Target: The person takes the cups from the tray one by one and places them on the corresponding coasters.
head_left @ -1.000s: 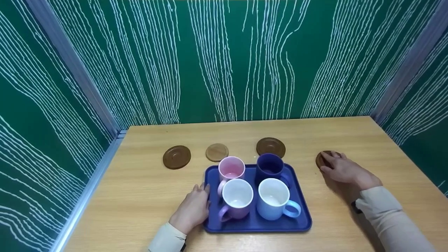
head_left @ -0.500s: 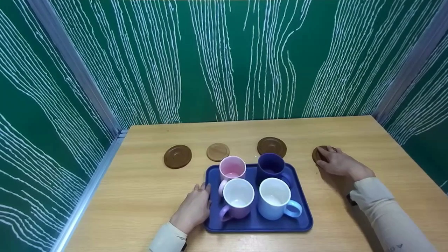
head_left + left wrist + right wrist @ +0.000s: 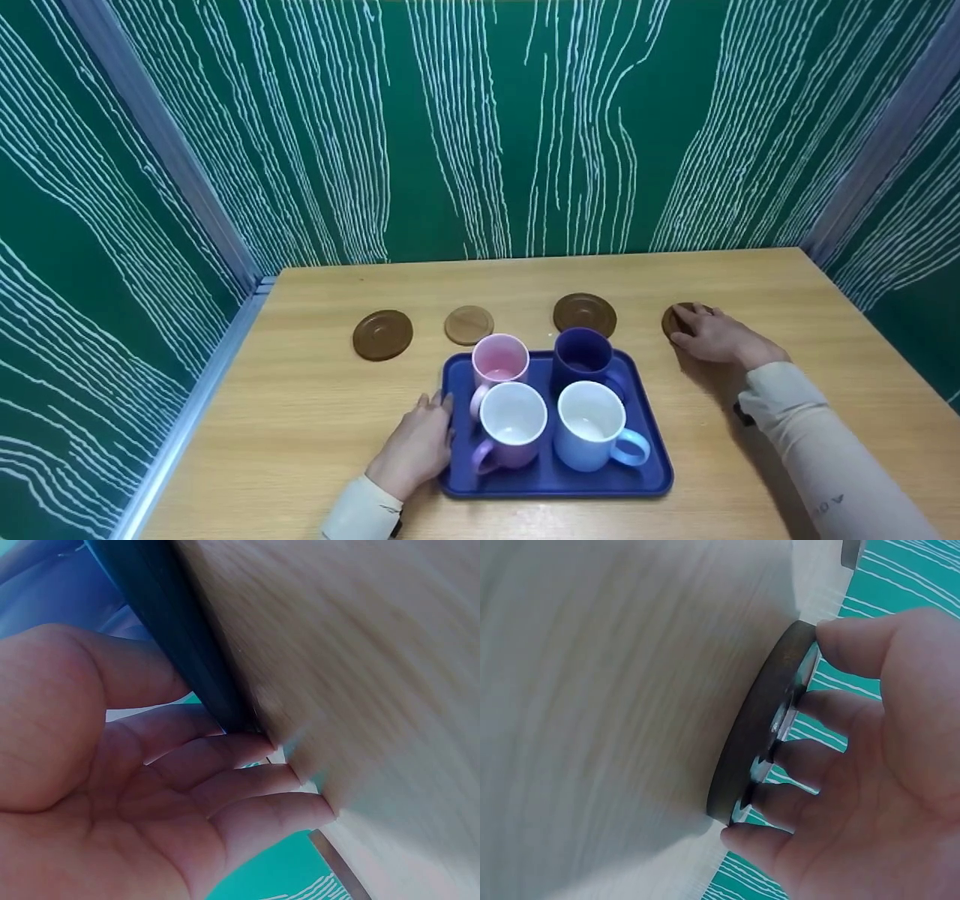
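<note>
My right hand (image 3: 716, 336) lies over a round dark brown wooden coaster (image 3: 669, 324) at the right of the table. In the right wrist view its fingertips rest on the coaster's face, with thumb and little finger at opposite edges. My left hand (image 3: 416, 442) rests against the left rim of a dark blue tray (image 3: 652, 480), fingers mostly straight and thumb at the rim in the left wrist view. Upright on the tray stand a pink mug (image 3: 501, 358), a navy mug (image 3: 583, 354), a purple mug (image 3: 514, 424) with white inside and a light blue mug (image 3: 590, 427).
Beyond the tray lie a dark brown coaster (image 3: 382, 334) at left, a smaller light wood coaster (image 3: 469, 325), and another dark brown coaster (image 3: 585, 313) behind the navy mug. Green walls (image 3: 435, 187) with white wavy lines border the wooden table (image 3: 315, 420).
My right hand has slid the coaster a little to the left and away from me across the table. My left hand and the tray have stayed in place.
</note>
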Available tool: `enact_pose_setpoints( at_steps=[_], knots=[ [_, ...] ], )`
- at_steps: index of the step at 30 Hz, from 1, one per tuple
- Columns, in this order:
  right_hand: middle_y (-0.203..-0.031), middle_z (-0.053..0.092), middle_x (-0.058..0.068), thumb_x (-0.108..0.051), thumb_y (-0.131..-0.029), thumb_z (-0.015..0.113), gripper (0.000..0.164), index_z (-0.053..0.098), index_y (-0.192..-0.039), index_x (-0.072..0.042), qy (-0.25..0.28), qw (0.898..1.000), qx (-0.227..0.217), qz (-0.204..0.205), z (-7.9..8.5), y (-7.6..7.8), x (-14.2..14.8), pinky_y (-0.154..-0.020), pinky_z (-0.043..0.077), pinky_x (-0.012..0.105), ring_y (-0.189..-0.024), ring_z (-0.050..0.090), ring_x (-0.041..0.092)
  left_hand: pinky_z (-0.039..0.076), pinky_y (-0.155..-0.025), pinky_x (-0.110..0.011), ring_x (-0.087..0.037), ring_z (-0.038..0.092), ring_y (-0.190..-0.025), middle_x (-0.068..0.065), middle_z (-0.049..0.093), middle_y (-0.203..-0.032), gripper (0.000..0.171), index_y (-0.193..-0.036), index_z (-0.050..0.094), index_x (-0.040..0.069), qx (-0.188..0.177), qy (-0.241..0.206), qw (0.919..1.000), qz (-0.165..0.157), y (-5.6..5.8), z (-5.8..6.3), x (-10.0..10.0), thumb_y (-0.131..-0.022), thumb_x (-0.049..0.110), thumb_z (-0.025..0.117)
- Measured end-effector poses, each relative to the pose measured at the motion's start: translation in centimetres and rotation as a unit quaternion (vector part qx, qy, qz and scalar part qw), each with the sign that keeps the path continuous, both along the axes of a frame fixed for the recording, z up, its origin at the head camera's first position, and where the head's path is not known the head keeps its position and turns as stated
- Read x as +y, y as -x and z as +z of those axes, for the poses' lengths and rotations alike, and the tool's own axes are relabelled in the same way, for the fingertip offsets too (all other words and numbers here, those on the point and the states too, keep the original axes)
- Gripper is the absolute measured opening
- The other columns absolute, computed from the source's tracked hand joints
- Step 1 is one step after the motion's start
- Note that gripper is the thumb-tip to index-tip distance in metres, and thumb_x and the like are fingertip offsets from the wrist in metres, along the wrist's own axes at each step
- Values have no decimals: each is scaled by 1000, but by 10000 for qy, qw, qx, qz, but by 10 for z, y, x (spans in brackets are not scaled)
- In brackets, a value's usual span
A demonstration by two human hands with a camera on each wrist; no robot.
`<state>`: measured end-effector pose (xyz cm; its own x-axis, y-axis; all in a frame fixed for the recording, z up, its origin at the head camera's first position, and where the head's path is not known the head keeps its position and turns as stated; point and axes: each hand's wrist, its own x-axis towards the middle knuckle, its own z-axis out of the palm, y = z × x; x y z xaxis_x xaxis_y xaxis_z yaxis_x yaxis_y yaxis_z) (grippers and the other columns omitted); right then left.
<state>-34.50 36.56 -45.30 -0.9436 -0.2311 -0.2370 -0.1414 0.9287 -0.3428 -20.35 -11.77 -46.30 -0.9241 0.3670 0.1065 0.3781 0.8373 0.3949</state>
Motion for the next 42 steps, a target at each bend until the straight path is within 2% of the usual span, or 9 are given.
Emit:
enact_pose_setpoints(
  at_steps=[6, 13, 16, 22, 36, 42],
  knots=[
    [-161, 10, 43, -45, -108, 44, 75, 19, -163, 0, 74, 9998, -93, -174, -2, 7, -5, -110, 24, 80, -143, 15, 67, 47, -105, -62, -61, 51, -128, -31, 54, -145, 49, -137, 56, -16, 86, 15, 10000, -14, 2, -1, -1, -93, 1, 66],
    [-159, 16, 44, -39, -109, 42, 71, 22, -161, 5, -8, 9997, 232, 120, -4, 15, -6, -111, 24, 79, -143, 12, 69, 50, -102, -62, -56, 53, -130, -34, 55, -143, 48, -137, 56, -17, 50, 193, 9998, 45, 1, -2, 0, -94, 3, 65],
    [-161, 13, 42, -41, -109, 40, 72, 20, -162, 4, 48, 9998, 198, 52, -5, 18, -6, -111, 23, 79, -144, 9, 67, 50, -103, -61, -57, 52, -130, -34, 54, -143, 49, -137, 55, -16, 48, 154, 9999, 46, 1, -1, 0, -94, 3, 66],
    [-163, 6, 40, -45, -109, 39, 75, 16, -163, 1, 120, 9999, 74, -85, -6, 19, -6, -111, 19, 81, -147, 3, 65, 47, -106, -62, -60, 50, -130, -34, 53, -145, 49, -138, 55, -16, -11, 105, 9999, 82, 1, -1, 0, -94, 3, 66],
    [-164, 5, 39, -46, -109, 39, 75, 17, -164, -1, 190, 9997, 43, -149, -7, 15, -7, -110, 18, 82, -147, 3, 64, 47, -105, -64, -60, 49, -131, -33, 52, -146, 50, -140, 54, -15, -93, 118, 9998, 116, 0, -4, 1, -95, 4, 65],
    [-162, 8, 41, -43, -109, 39, 73, 19, -162, 3, 137, 9997, 193, -57, -9, 16, -7, -112, 20, 80, -147, 5, 64, 47, -105, -63, -59, 50, -131, -32, 53, -146, 49, -139, 55, -15, -112, 215, 9996, 117, 1, -3, 1, -95, 3, 65]
  ],
)
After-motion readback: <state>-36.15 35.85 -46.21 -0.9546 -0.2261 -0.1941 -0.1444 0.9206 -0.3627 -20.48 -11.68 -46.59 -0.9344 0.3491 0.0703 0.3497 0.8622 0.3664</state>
